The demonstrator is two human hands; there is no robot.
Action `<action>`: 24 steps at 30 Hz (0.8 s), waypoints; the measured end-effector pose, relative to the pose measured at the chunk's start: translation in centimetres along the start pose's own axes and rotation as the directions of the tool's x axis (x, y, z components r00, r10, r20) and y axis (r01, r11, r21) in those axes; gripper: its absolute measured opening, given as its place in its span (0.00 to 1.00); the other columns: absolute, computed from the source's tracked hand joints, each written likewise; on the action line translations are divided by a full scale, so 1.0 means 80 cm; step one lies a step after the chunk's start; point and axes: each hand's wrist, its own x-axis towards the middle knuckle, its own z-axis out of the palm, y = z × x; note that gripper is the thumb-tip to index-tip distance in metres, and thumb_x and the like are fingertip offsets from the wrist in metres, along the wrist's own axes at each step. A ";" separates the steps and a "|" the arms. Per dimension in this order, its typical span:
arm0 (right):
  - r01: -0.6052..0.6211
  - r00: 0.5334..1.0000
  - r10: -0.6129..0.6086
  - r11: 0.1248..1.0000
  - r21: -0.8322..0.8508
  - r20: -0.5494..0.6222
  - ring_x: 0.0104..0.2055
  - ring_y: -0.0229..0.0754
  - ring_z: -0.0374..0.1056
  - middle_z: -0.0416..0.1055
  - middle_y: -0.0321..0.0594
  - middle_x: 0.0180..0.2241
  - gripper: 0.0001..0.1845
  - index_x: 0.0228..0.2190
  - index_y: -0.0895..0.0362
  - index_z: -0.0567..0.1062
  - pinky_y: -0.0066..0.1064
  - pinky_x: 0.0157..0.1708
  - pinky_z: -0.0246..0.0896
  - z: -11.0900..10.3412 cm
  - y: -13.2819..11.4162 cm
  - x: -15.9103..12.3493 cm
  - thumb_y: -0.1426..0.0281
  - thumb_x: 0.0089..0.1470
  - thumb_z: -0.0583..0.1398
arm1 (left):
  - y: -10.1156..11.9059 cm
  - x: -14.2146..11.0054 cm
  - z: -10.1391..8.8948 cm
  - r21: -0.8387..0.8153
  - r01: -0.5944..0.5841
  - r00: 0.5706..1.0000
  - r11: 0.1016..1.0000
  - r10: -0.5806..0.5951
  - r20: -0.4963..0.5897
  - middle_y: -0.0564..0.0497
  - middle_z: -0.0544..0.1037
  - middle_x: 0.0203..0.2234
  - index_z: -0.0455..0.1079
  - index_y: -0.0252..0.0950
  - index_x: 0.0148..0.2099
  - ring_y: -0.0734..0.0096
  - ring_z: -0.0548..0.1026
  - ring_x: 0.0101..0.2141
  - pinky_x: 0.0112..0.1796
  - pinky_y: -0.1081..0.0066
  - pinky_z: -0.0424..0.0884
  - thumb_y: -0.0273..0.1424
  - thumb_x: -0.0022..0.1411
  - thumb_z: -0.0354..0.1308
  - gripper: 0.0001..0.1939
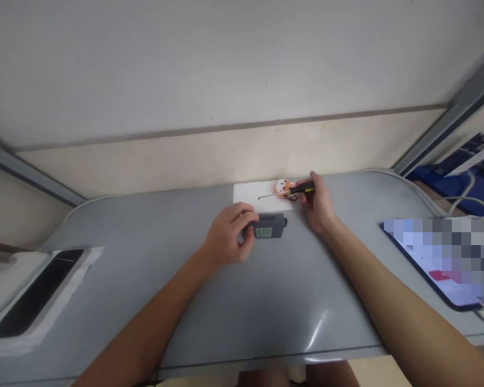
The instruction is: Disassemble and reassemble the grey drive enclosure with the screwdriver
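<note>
My left hand [232, 234] is closed on the left end of a small dark grey box-shaped device [271, 226]. Slots run along its top, a greenish label is on its front, and a knob or plug juts from its right end. In my right hand [318, 204] is a screwdriver [302, 188] with a black and yellow handle. Its thin shaft points left, with the tip above a white sheet of paper [246, 193]. Behind the shaft lies a round orange and white animal-faced item [281, 186] with a dark cord loop.
On the grey table [306, 301], a tablet with a lit screen [419, 258] lies at the right, a cable at its lower corner. At the left is a dark flat panel [38, 295] on white material. A white cable [413, 185] follows the back right edge, below the wall.
</note>
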 end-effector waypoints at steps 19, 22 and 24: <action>-0.178 0.972 0.156 0.977 0.114 0.177 0.14 0.28 0.43 0.60 0.31 0.16 0.18 0.20 0.55 0.70 0.30 0.16 0.36 0.009 -0.007 -0.012 0.57 0.53 0.62 | 0.003 0.004 -0.003 0.078 -0.028 0.999 0.997 0.030 -0.028 0.48 0.83 0.40 0.72 0.40 0.44 0.64 0.80 0.40 0.46 0.59 0.68 0.28 0.67 0.58 0.04; -0.184 0.972 0.162 0.976 0.121 0.169 0.14 0.27 0.42 0.61 0.31 0.16 0.17 0.19 0.56 0.70 0.29 0.16 0.37 0.009 -0.007 -0.012 0.59 0.53 0.62 | 0.000 0.003 -0.002 0.067 -0.041 0.999 0.997 0.043 -0.022 0.48 0.83 0.41 0.72 0.40 0.44 0.64 0.80 0.40 0.46 0.59 0.69 0.28 0.68 0.58 0.04; -0.191 0.969 0.168 0.975 0.117 0.180 0.14 0.27 0.42 0.58 0.31 0.15 0.18 0.19 0.56 0.71 0.29 0.16 0.37 0.008 -0.007 -0.012 0.60 0.54 0.61 | -0.001 0.003 -0.001 0.058 -0.045 0.999 0.997 0.047 -0.026 0.48 0.83 0.41 0.72 0.40 0.44 0.64 0.80 0.40 0.46 0.59 0.69 0.28 0.69 0.58 0.03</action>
